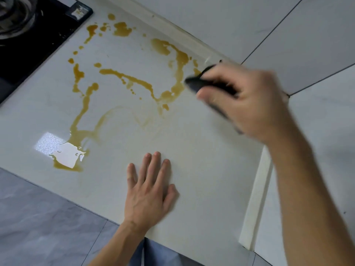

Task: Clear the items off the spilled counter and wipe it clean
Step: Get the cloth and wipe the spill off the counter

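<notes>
A brown liquid spill (123,77) runs in streaks and drops over the pale counter (201,160), with a bigger puddle (67,156) near the front edge. My right hand (244,100) is closed around a dark, blurred cloth or sponge (199,83) at the spill's right end, near the back wall. It is too blurred to identify. My left hand (151,189) lies flat on the counter with fingers spread, holding nothing, near the front edge. A faint wiped smear (130,120) shows between the streaks.
A black gas hob (38,35) with a metal burner fills the far left corner. White tiled walls (269,25) close the counter at the back and right. A grey tiled floor (38,227) lies below the front edge.
</notes>
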`<move>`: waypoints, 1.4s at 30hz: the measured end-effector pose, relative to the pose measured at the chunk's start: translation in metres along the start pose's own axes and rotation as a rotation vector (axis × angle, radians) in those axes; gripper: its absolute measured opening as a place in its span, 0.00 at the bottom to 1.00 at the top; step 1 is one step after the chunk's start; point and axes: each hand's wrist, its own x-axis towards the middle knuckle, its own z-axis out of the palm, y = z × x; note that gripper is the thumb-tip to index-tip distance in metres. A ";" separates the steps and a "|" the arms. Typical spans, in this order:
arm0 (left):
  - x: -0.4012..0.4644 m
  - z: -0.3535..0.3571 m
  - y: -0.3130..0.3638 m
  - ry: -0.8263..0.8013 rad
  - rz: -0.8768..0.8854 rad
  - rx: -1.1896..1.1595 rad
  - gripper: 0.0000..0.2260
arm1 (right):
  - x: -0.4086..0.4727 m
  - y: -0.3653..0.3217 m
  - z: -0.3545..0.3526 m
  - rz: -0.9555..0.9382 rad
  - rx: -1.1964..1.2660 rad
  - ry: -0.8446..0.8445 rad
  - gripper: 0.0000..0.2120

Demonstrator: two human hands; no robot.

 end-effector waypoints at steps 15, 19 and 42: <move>0.000 0.004 -0.002 -0.008 0.007 0.012 0.30 | -0.016 0.111 0.101 0.285 -0.214 -0.009 0.14; 0.000 0.006 -0.002 0.003 0.006 0.015 0.29 | -0.005 0.138 0.112 0.213 -0.291 0.051 0.18; -0.001 0.007 -0.001 0.019 -0.015 -0.027 0.32 | -0.010 0.106 0.186 0.149 -0.655 -0.123 0.32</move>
